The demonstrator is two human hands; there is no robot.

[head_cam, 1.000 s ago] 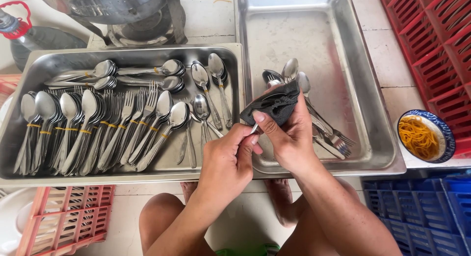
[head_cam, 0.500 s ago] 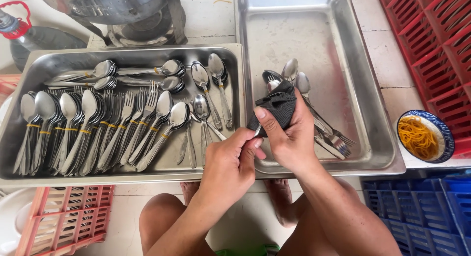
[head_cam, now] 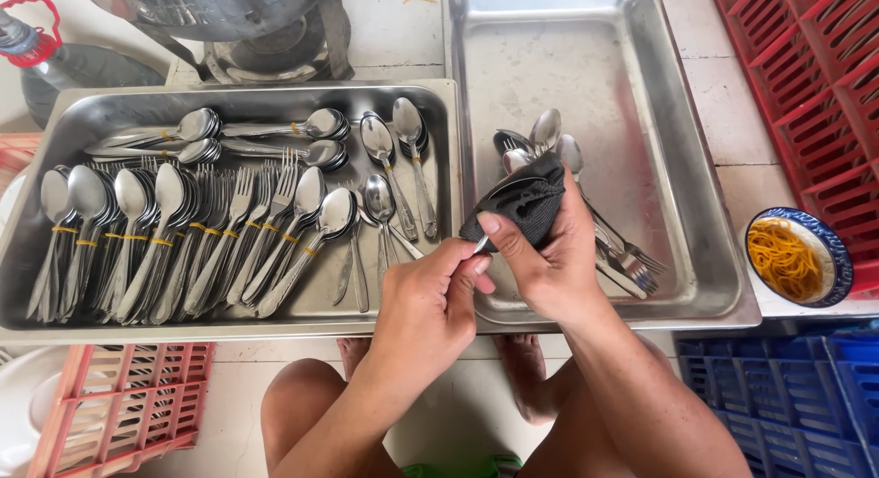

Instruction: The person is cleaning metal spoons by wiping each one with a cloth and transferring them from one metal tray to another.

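The piece of cutlery (head_cam: pixel 482 244) sits between my hands, just above the near rim of the right tray (head_cam: pixel 696 212); only a sliver of handle shows, the rest is wrapped in the black cloth (head_cam: pixel 522 201). My left hand (head_cam: pixel 430 304) pinches that handle end, and my right hand (head_cam: pixel 549 254) clenches the cloth around it. The risk I see: a light pinch on slick metal could slip, dropping it among the loose forks and spoons (head_cam: pixel 586 203) or into the left tray (head_cam: pixel 275 309) of bundled spoons (head_cam: pixel 119 231).
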